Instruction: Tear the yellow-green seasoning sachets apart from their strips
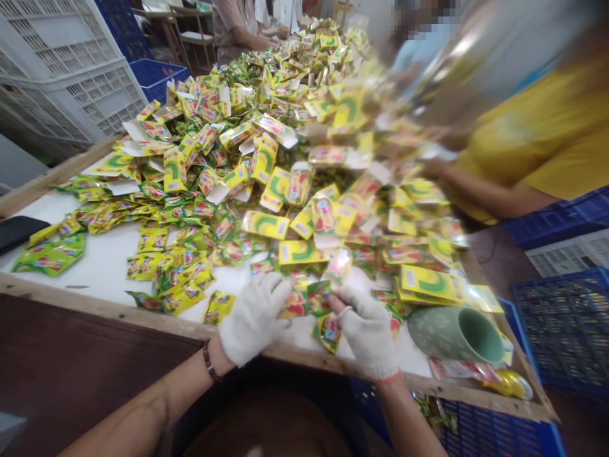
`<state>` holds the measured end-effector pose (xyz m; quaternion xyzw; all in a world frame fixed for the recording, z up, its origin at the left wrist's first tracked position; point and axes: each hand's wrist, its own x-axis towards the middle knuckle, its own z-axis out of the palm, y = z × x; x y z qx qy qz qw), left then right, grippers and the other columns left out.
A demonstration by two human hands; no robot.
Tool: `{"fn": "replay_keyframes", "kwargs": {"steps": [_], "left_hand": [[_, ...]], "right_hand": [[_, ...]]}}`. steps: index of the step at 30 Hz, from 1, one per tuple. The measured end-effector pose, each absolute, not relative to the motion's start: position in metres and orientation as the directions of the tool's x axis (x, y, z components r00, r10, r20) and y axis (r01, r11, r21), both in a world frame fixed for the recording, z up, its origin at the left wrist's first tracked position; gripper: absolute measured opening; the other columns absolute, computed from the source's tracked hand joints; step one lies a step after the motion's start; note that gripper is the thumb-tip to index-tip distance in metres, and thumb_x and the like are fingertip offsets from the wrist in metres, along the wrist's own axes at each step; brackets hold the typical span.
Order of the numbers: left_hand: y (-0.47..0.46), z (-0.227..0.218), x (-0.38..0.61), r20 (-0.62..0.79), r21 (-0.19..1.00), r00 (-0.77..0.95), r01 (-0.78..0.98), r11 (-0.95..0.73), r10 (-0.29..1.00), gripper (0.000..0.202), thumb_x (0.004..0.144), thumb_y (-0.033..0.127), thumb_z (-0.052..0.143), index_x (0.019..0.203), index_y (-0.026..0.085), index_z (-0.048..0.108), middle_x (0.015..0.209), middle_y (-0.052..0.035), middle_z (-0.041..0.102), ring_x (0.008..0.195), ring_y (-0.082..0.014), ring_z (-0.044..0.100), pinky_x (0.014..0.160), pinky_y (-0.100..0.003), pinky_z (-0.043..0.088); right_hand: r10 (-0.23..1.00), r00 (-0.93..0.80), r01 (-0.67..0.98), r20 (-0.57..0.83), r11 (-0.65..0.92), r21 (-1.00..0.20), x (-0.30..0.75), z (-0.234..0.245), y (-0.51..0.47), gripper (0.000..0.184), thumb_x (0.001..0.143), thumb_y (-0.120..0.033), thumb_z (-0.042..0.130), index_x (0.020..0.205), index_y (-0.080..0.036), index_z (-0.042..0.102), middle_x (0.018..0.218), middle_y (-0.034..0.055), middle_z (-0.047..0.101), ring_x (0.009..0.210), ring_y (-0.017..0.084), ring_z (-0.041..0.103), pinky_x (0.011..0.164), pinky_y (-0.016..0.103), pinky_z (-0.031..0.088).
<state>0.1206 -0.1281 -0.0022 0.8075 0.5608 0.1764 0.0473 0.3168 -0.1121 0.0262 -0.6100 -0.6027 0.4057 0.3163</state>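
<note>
Both my hands wear white knit gloves and meet at the table's near edge. My left hand (254, 316) is curled, pinching small yellow-green sachets (304, 299) between thumb and fingers. My right hand (367, 331) is closed on the same bunch of sachets from the right, and one more sachet (328, 332) hangs below it. A huge heap of yellow sachets and small flat cartons (266, 165) covers the white table (102, 266) beyond my hands.
A green cup (454, 334) lies on its side at the right near corner. A person in a yellow shirt (537, 139) works on the right side. White crates (66, 70) stand far left, blue crates (566, 324) on the right. A dark object (16, 230) lies at the left edge.
</note>
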Motion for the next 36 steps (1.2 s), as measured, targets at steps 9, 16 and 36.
{"fn": "replay_keyframes", "kwargs": {"steps": [9,16,36], "left_hand": [[-0.135,-0.008,0.131,0.250,0.342,0.153,0.910,-0.235,0.956,0.038,0.074,0.032,0.067,0.106,0.018,0.051,0.101,-0.0083,0.055,0.093,-0.0253,0.055,0.080,-0.038,0.051],[-0.138,-0.010,0.135,0.196,0.334,0.091,0.930,-0.154,0.976,0.039,0.076,0.034,0.064,0.109,0.020,0.049,0.103,-0.0074,0.055,0.093,-0.0248,0.056,0.079,-0.038,0.051],[-0.136,-0.007,0.127,0.235,0.377,0.265,0.862,-0.339,0.935,0.046,0.069,0.019,0.066,0.112,0.020,0.050,0.107,-0.0090,0.055,0.101,-0.0277,0.054,0.087,-0.042,0.049]], "right_hand": [[0.906,-0.018,0.722,0.424,0.305,-0.621,0.312,0.015,-0.122,0.019,0.089,-0.026,0.053,0.087,-0.016,0.069,0.073,0.0037,0.066,0.065,0.016,0.060,0.066,0.026,0.048],[0.961,0.070,0.626,0.268,0.167,-0.762,0.307,0.010,-0.129,0.023,0.087,-0.033,0.053,0.091,-0.015,0.068,0.079,0.0070,0.069,0.069,0.018,0.062,0.066,0.028,0.049],[0.948,-0.305,0.511,-0.087,0.086,-0.855,0.321,0.024,-0.106,0.024,0.081,-0.029,0.056,0.061,-0.017,0.060,0.058,-0.0025,0.049,0.059,0.012,0.045,0.055,0.022,0.037]]}}
